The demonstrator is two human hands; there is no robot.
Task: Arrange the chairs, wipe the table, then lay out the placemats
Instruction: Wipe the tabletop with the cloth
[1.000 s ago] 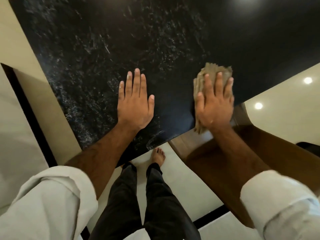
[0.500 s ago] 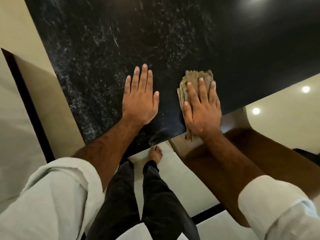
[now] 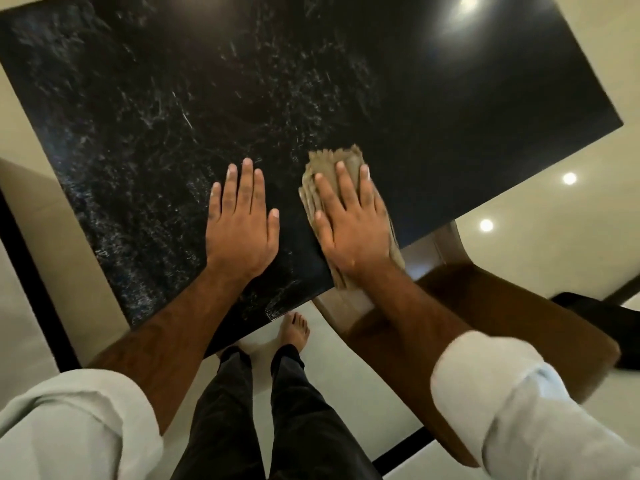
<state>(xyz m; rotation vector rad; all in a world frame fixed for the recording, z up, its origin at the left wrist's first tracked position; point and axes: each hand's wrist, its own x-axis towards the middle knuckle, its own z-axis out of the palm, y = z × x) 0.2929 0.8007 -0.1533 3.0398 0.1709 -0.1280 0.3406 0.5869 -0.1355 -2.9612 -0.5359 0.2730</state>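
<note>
A glossy black marble table with white veins fills the upper view. My left hand rests flat on it near the front edge, fingers straight. My right hand presses a folded tan cloth flat on the tabletop just right of the left hand; the cloth's lower end hangs past the table's edge. A brown wooden chair stands under my right forearm, at the table's near right side. No placemats are in view.
Cream floor tiles with reflected ceiling lights lie to the right, a dark floor strip runs at the left. My bare foot and dark trouser legs stand at the table's front edge. A dark object lies far right.
My right hand slid the cloth leftward along the front edge, from the right side to close beside my left hand. The left hand stayed flat in place; the camera view shifted.
</note>
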